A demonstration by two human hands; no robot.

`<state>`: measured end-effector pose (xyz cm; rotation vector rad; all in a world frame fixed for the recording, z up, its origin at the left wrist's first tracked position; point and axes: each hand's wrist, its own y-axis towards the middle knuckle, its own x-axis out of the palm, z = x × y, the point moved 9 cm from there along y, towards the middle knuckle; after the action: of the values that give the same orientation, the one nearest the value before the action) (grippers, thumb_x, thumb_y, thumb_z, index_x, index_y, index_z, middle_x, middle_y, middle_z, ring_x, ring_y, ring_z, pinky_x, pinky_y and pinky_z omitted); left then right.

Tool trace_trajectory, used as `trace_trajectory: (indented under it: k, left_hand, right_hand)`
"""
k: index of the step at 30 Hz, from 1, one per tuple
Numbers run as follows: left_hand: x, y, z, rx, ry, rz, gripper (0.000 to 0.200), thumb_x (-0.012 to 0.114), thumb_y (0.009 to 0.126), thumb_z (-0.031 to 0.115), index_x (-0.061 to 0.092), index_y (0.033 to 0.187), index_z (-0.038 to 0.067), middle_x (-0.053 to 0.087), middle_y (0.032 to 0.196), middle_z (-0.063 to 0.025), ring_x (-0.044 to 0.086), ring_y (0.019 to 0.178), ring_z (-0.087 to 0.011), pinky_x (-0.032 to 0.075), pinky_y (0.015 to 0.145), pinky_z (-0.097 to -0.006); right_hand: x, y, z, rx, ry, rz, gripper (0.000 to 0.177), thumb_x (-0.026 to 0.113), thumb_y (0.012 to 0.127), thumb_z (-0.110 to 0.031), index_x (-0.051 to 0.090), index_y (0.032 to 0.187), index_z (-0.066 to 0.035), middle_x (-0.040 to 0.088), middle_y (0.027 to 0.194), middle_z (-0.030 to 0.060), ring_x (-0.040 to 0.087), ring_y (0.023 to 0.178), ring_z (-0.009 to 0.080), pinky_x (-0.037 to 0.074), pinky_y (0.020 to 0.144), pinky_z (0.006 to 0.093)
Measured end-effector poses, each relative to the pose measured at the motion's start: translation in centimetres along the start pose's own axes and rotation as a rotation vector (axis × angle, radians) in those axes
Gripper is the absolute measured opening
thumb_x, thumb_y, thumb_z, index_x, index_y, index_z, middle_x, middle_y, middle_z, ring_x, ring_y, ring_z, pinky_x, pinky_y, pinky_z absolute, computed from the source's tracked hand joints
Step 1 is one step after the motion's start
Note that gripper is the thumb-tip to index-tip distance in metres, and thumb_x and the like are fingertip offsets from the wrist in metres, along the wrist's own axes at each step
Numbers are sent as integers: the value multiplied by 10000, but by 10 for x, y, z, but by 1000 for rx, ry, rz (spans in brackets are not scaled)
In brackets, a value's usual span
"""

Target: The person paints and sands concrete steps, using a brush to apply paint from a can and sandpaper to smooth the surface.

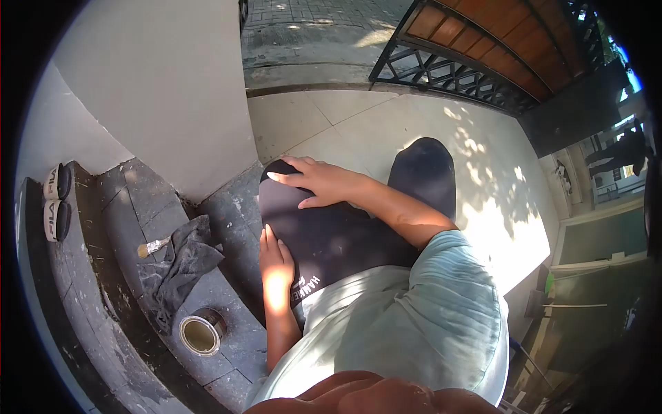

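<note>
My right hand [321, 181] rests on my left knee, its fingers spread over the dark trouser leg [324, 228]. The right arm reaches across my lap. My left hand [274, 261] lies along the outer side of the same thigh, fingers stretched out, holding nothing. To the left of it, an open can [201, 332] stands upright on the grey tiled step, with pale content inside. Beyond the can lies a crumpled dark cloth [181, 265]. A paintbrush [153, 247] lies at the cloth's left edge, its bristles pointing left.
A pair of slippers [56, 202] stands at the far left of the steps [114, 338]. A pale wall [165, 90] rises ahead on the left. Light floor tiles [345, 131] lie ahead, and a wood-and-metal gate [483, 52] stands at the upper right.
</note>
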<state>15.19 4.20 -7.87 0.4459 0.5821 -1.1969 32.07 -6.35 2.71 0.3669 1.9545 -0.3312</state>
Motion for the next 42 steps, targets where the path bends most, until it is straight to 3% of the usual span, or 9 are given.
trace_trajectory:
  k: [3,5,8,11,12,20,23,27,42]
  left_hand:
    - [-3,-1,10,29,-69,-49,565,453,1061,166,367,1572,-59,434,1561,-320,454,1430,-474,366,1201,-470]
    - [-2,-4,17,24,-61,-103,601,473,1059,192,338,1589,-58,395,1592,-317,394,1479,-468,313,1234,-466]
    - [9,-11,21,63,-88,-144,880,670,926,264,242,1638,-26,263,1676,-308,288,1542,-478,220,1273,-508]
    - [14,-3,34,35,-106,-93,1068,826,778,229,247,1646,-1,266,1686,-283,274,1558,-451,208,1281,-511]
    - [15,0,37,-2,-118,-74,1122,867,733,213,252,1647,6,273,1686,-274,273,1562,-442,208,1283,-510]
    - [14,6,35,-79,-107,29,1250,961,576,263,320,1623,28,355,1651,-238,357,1530,-415,300,1256,-484]
    - [9,5,28,-129,-111,-7,1252,962,602,442,345,1616,45,302,1684,-216,342,1536,-408,300,1246,-505]
    - [10,-2,29,-180,-70,-10,1272,945,632,520,310,1646,90,270,1702,-201,293,1561,-398,262,1247,-537]
    - [13,-6,23,-136,-67,20,1292,923,628,571,299,1659,107,256,1710,-190,274,1575,-372,258,1235,-540]
  right_hand:
    - [-31,-100,88,354,-174,61,886,848,835,-356,434,1610,-238,308,1644,291,364,1472,492,402,1160,594]
    - [-57,-165,136,654,-386,188,734,810,865,-433,555,1516,-213,328,1649,246,352,1484,476,381,1130,682]
    - [-89,-243,179,1286,-440,-75,697,757,900,-522,561,1496,-219,364,1637,195,335,1477,490,343,1096,789]
    - [-99,-277,202,1377,-211,-86,648,712,915,-576,611,1440,-209,419,1589,166,329,1465,505,313,1086,825]
    - [-100,-279,210,1394,-289,-82,668,701,899,-612,614,1440,-229,481,1497,126,391,1418,459,357,1064,808]
    - [-101,-272,206,1314,-317,-128,647,708,885,-648,665,1357,-208,447,1537,170,408,1391,494,425,998,773]
    - [-93,-270,209,1238,-374,-145,649,706,878,-660,652,1361,-232,400,1595,191,434,1377,517,451,979,766]
    - [-90,-272,213,1156,-311,-150,603,694,891,-650,675,1326,-233,411,1585,159,438,1381,486,466,971,745]
    - [-87,-263,213,1027,-314,-118,497,689,940,-588,674,1236,-190,452,1520,207,505,1244,541,506,965,641]
